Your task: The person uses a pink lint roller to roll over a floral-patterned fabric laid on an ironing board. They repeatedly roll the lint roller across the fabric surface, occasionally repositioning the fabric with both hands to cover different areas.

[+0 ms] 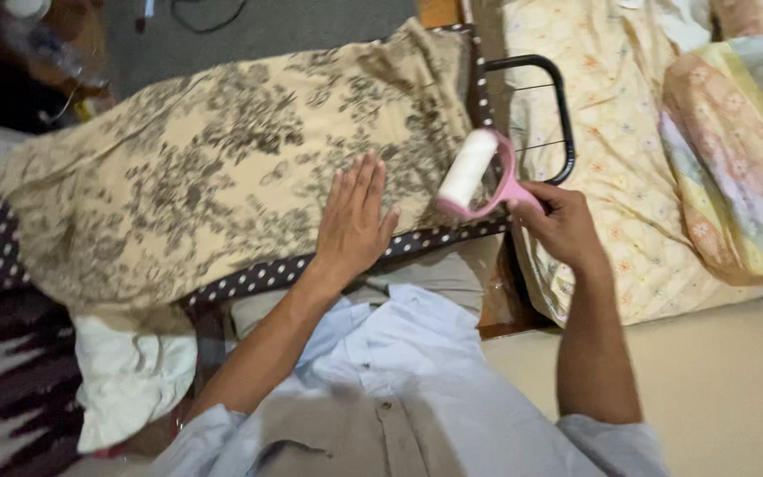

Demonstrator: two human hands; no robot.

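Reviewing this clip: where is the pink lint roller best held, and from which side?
By its pink handle, from the person's right. The lint roller has its white roll lying on the printed cloth; the handle juts toward the right hand, whose grip already wraps it. The left hand lies flat on the cloth.

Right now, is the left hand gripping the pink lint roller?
No: the left hand lies flat and open on the floral cloth, while the right hand holds the lint roller.
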